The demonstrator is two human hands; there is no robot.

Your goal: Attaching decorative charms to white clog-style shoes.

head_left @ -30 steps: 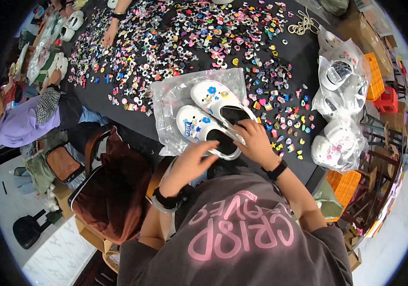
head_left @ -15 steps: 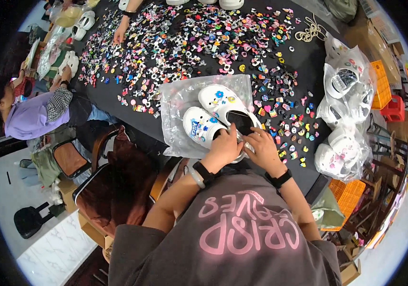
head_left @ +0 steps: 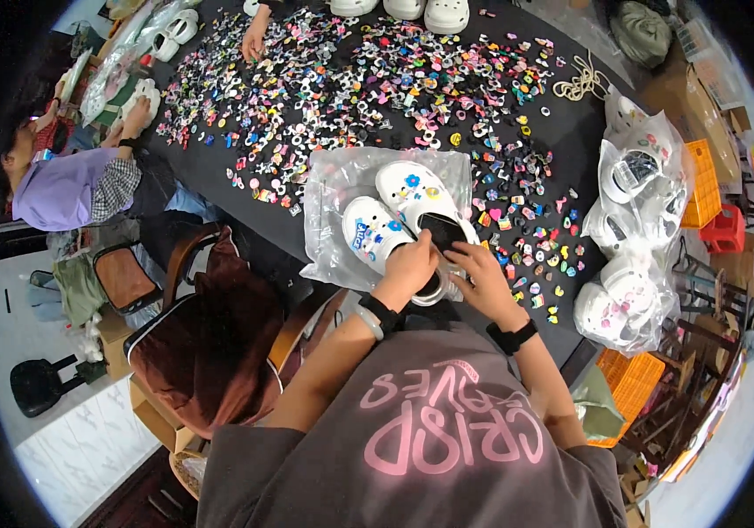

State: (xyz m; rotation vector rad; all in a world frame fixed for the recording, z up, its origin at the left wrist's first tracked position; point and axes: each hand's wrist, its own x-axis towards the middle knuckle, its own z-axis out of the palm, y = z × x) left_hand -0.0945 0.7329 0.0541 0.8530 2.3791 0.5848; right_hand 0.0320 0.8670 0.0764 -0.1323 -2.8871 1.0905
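A pair of white clogs lies on a clear plastic bag at the near side of the black table. The left clog and the right clog carry blue flower charms and other small charms. My left hand is closed at the left clog's opening, its fingers curled against the edge between the two shoes. Its fingertips are partly hidden. Beside the right clog's heel, my right hand has its fingers stretched and apart, close to the rim.
Many small colourful charms cover the black table. Bagged white clogs line its right edge, near orange crates. Several white clogs stand at the far edge. Another person's hand reaches among the charms; a co-worker sits left.
My right hand's fingers have drawn apart from my left hand and loosened at the right clog's heel. My left hand has shifted slightly. The whole view has shifted a little.
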